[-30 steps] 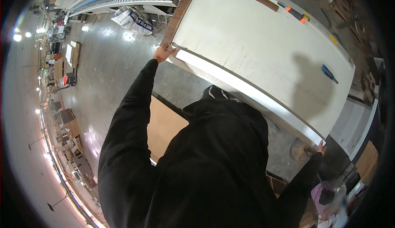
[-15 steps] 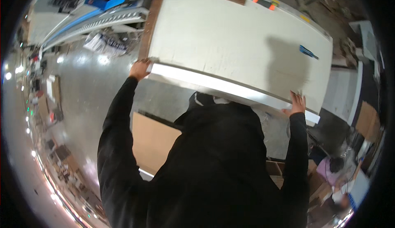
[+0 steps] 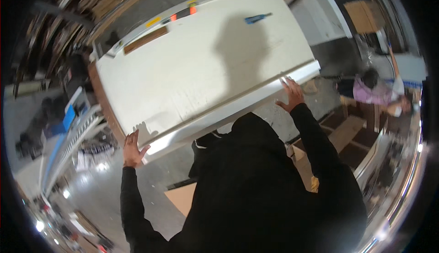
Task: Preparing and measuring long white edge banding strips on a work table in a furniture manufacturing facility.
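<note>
A long white metal strip runs along the near edge of a white-topped table. My left hand is at the strip's left end by the table corner, its fingers stretched and slightly apart; whether it touches the strip I cannot tell. Toward the strip's right end, my right hand has its fingers spread, with the fingertips at the strip and the thumb out to the side. Neither hand is wrapped round anything. A blue utility knife lies on the far right of the tabletop.
A brown wooden strip and an orange-and-black tool lie along the table's far edge. Below my left arm a tan board shows near the floor. Another person is at the right, beyond some wooden frames.
The view has swung round, so the table appears tilted the other way. My left hand, earlier curled round the strip's left end, has opened. My right hand stays spread at the strip.
</note>
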Demonstrator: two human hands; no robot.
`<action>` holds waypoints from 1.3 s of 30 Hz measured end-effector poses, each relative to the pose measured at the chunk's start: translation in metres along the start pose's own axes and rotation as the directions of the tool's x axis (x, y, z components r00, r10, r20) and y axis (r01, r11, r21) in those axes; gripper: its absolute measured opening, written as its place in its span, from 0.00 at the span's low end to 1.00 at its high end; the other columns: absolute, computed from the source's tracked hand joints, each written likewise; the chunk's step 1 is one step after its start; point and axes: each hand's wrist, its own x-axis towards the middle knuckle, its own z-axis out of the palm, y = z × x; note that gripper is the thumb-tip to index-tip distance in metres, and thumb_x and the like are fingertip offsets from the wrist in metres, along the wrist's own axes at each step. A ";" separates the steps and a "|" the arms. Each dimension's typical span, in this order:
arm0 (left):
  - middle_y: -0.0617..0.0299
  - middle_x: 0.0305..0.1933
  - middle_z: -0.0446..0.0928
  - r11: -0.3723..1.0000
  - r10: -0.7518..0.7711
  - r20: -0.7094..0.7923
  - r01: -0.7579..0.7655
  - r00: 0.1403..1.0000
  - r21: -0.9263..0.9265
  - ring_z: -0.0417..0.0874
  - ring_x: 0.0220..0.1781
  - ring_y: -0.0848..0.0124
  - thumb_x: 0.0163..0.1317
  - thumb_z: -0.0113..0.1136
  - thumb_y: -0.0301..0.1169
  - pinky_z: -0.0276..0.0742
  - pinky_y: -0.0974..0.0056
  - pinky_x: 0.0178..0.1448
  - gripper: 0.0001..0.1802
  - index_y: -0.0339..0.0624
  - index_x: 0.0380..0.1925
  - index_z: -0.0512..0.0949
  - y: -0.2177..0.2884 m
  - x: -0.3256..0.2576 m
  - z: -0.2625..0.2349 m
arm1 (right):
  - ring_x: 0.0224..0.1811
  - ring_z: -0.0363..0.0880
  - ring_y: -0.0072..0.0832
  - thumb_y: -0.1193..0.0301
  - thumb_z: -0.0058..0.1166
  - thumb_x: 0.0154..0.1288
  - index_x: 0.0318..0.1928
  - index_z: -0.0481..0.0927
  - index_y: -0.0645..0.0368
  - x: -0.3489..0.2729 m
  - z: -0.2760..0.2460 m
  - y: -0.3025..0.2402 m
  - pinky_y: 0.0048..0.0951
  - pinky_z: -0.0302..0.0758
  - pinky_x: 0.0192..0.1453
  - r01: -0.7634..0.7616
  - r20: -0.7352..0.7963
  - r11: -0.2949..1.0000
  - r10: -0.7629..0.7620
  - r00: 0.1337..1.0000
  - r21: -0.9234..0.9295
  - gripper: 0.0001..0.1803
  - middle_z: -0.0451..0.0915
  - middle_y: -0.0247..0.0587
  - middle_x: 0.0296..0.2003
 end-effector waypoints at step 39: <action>0.48 0.55 0.80 0.863 0.485 0.230 -0.504 0.844 0.027 0.85 0.50 0.47 0.72 0.54 0.33 0.81 0.50 0.53 0.16 0.45 0.57 0.76 0.705 0.616 0.026 | 0.72 0.65 0.43 0.41 0.72 0.41 0.46 0.86 0.54 0.083 0.039 0.158 0.53 0.37 0.87 0.102 0.071 0.893 -0.148 0.987 0.439 0.37 0.79 0.41 0.53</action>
